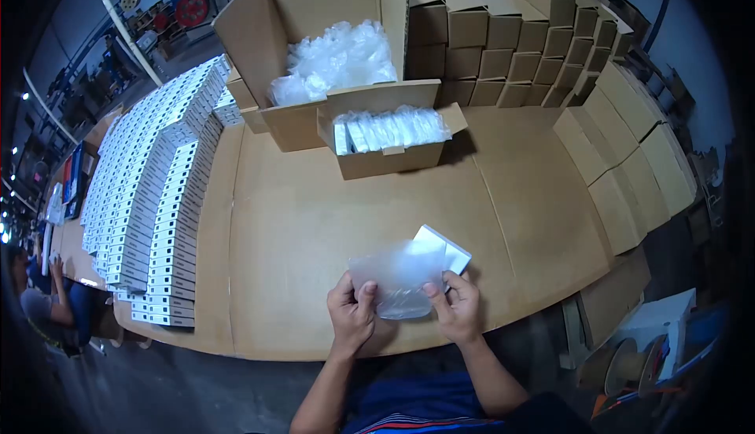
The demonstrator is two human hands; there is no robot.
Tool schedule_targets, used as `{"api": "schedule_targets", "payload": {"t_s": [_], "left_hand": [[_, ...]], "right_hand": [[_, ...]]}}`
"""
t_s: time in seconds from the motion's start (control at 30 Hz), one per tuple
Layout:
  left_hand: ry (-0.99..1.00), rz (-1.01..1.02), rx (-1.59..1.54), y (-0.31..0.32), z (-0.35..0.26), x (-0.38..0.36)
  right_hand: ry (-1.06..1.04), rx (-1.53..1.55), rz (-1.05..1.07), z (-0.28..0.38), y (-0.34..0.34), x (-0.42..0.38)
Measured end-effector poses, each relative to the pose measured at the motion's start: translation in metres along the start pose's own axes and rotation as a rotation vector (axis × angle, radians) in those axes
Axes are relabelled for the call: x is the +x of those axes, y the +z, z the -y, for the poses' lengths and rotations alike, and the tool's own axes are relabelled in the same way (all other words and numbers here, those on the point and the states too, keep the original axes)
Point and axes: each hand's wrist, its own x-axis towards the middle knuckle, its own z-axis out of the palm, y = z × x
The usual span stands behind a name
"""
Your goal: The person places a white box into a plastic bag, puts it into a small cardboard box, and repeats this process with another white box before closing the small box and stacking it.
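A translucent plastic pouch [397, 281] is stretched between my two hands above the near part of the table. My left hand [351, 310] pinches its left edge, thumb on top. At the opposite edge, my right hand [458, 307] grips the pouch between thumb and fingers. A flat white box [454, 255] lies just beyond my right hand, partly covered by the pouch in this view. Farther back stands an open carton [393, 165] holding a row of white boxes in clear wrapping [397, 129].
A large open carton [297, 129] full of clear plastic pouches [338, 60] stands at the back. White boxes [145, 182] are stacked along the left. Brown cartons [503, 33] line the back right, with more cartons [617, 167] at the right edge. A person [49, 304] sits far left.
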Motion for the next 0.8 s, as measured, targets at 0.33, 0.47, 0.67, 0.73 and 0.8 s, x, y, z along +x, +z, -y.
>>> {"api": "schedule_targets", "payload": {"t_s": [0.33,0.47,0.67,0.73,0.8], "left_hand": [[0.645,-0.164,0.747,-0.013,-0.019,0.006],[0.664,0.245,0.919,0.009,-0.069,0.029],[0.579,0.475,0.824,0.009,-0.057,0.045],[0.444,0.487,0.82,0.005,-0.053,0.046],[0.356,0.475,0.801,0.001,-0.052,0.049]], "right_hand": [[-0.013,-0.262,-0.07,-0.013,-0.004,-0.019],[-0.105,-0.291,-0.065,-0.016,-0.002,-0.018],[-0.151,-0.469,0.072,0.017,-0.007,-0.01],[-0.142,-0.499,0.14,0.018,-0.012,-0.01],[-0.167,-0.519,0.154,0.017,-0.015,-0.012]]}}
